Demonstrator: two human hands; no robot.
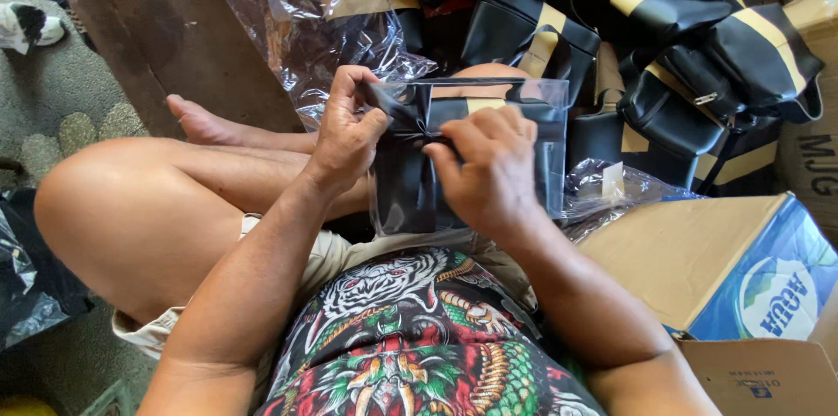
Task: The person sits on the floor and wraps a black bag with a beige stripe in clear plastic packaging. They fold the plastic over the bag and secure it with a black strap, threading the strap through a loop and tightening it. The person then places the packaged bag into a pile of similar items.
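Note:
A black bag inside a clear plastic sleeve (550, 141) rests over my lap. My left hand (345, 132) pinches the sleeve's upper left edge. My right hand (489, 167) presses on the front of the sleeve, fingers gripping the black bag (406, 180) near its middle. The lower part of the bag is hidden behind my right hand.
Several black bags with tan stripes (663, 23) are piled at the back right. Loose clear plastic sleeves (305, 14) lie at the back left. A cardboard box with a blue side (698, 259) stands at my right. My bare knee (131, 206) fills the left.

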